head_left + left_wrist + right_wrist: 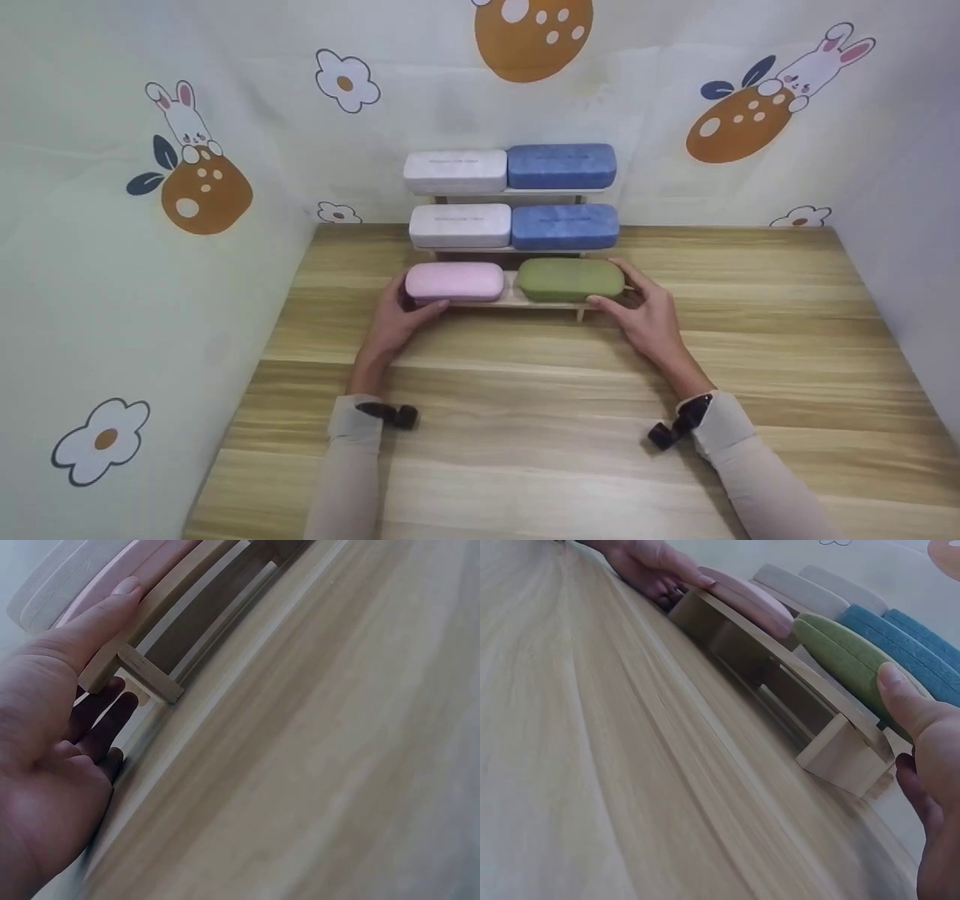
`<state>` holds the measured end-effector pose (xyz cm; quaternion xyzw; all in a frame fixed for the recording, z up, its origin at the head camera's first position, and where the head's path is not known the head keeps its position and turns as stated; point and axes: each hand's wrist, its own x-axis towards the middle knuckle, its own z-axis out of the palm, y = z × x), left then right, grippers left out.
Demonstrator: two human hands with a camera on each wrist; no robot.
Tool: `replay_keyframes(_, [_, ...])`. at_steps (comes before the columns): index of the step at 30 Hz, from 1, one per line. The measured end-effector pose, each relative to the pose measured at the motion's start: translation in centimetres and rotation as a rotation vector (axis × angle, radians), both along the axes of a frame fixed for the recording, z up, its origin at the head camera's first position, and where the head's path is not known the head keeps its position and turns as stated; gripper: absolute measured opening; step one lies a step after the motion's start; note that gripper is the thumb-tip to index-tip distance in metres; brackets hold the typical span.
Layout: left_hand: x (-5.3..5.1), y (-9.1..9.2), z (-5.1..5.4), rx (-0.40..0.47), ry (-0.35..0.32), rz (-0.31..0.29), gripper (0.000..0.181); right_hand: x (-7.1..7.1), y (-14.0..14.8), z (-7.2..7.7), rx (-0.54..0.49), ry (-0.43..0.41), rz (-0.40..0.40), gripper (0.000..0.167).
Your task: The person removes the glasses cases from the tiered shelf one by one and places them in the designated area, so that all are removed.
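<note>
In the head view, a stepped wooden rack stands on the wood-grained surface, close to the middle of its far edge. The pink case lies at the left end of the lowest shelf and the green case at the right end, with a gap between them. The hands are well apart, one at each outer end. The left hand grips the pink case round its left end, thumb along the lower front. The right hand holds the green case, its thumb at the lower front near the right corner and a finger behind the far right corner. On each of the two higher shelves, a white case sits at left beside a blue case at right.

In the left wrist view, the left thumb presses against the front of the pink case above the shelf's front edge; the other fingertips bend in by the shelf's left end, below its top.

In the right wrist view, the right thumb rests on the green case's front near the shelf's right corner, while the left hand touches the pink case at the far left corner.
</note>
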<state>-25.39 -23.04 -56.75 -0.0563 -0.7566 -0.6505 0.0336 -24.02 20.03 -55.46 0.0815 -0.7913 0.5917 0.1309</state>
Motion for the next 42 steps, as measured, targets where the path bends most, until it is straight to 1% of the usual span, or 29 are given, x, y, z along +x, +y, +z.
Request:
replay_keyframes(6, [0.0, 0.0, -0.1, 0.007, -0.001, 0.000, 0.085, 0.2, 0.8, 0.0, -0.065, -0.002, -0.001, 0.074])
replay_keyframes(8, [-0.1, 0.0, -0.1, 0.030, 0.006, -0.020, 0.085, 0.2, 1.1, 0.0, -0.113, -0.011, 0.013, 0.075])
replay_keyframes(12, [0.0, -0.1, -0.3, 0.049, 0.013, -0.034, 0.085, 0.3, 1.6, -0.1, -0.189, -0.024, 0.041, 0.076])
replay_keyframes(17, [0.1, -0.1, -0.2, 0.029, 0.010, -0.020, 0.083, 0.6, 2.5, -0.2, -0.228, -0.037, 0.052, 0.075])
replay_keyframes(19, [0.1, -0.1, -0.2, 0.036, 0.011, -0.022, 0.083, 0.7, 2.9, -0.2, -0.245, -0.044, 0.060, 0.075])
replay_keyframes(23, [0.0, -0.2, -0.3, 0.047, 0.015, -0.029, 0.081, 0.6, 3.7, -0.2, -0.267, -0.043, 0.069, 0.076])
replay_keyframes(27, [0.0, -0.1, -0.3, 0.039, 0.020, -0.032, 0.081, 0.6, 4.3, -0.1, -0.268, -0.038, 0.069, 0.075])
replay_keyframes(31, [0.0, -0.1, -0.2, 0.036, 0.021, -0.027, 0.080, 0.6, 5.0, -0.1, -0.261, -0.033, 0.064, 0.073])
replay_keyframes(36, [0.1, -0.1, -0.1, 0.032, 0.018, -0.027, 0.080, 0.8, 5.9, -0.2, -0.276, -0.035, 0.051, 0.073])
replay_keyframes(42, [0.1, -0.2, -0.1, -0.004, 0.021, -0.027, 0.079, 1.0, 6.9, 0.0, -0.288, -0.046, 0.048, 0.073])
